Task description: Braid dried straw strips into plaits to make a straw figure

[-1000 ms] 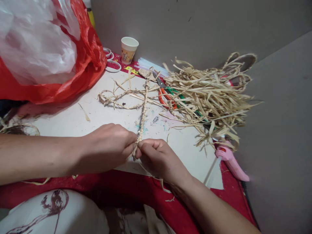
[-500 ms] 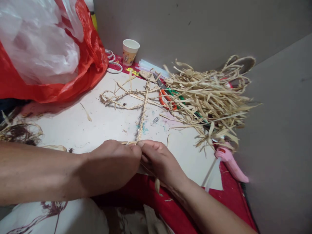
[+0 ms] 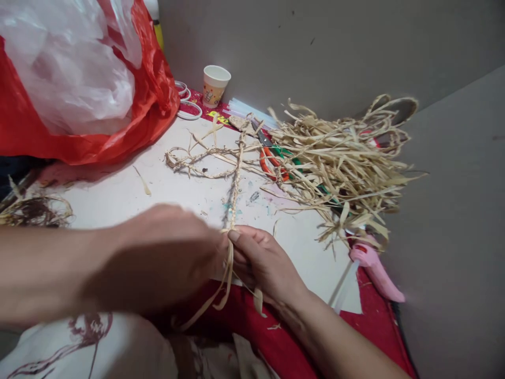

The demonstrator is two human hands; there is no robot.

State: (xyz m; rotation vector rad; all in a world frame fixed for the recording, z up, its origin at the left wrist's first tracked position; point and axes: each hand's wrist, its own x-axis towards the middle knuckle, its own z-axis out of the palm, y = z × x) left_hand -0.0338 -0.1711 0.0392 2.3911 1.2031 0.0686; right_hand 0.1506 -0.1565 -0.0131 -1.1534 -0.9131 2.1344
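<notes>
A thin braid of dry, straw-coloured husk strips (image 3: 235,197) runs from the table's far side down to my hands. Its lower end is pinched between thumb and fingers of my right hand (image 3: 258,258), which is closed on it. Loose strips (image 3: 229,273) hang below that pinch over the red cloth. Close against the braid's left side is my left hand (image 3: 177,250), curled and smeared by motion. Its fingertips are hidden, so what it holds cannot be made out. A braided loop (image 3: 189,163) lies left of the braid's upper part.
Scissors with orange and green handles (image 3: 272,163) lie partly under a heap of dry husk strips (image 3: 347,163). A pink glue gun (image 3: 374,268) is at right. A paper cup (image 3: 216,87) stands near the wall, beside a red plastic bag (image 3: 158,105).
My left hand has shifted slightly left and is now blurred. Loose strips now show hanging below the pinch. My right hand keeps its hold, and the whole view has moved slightly.
</notes>
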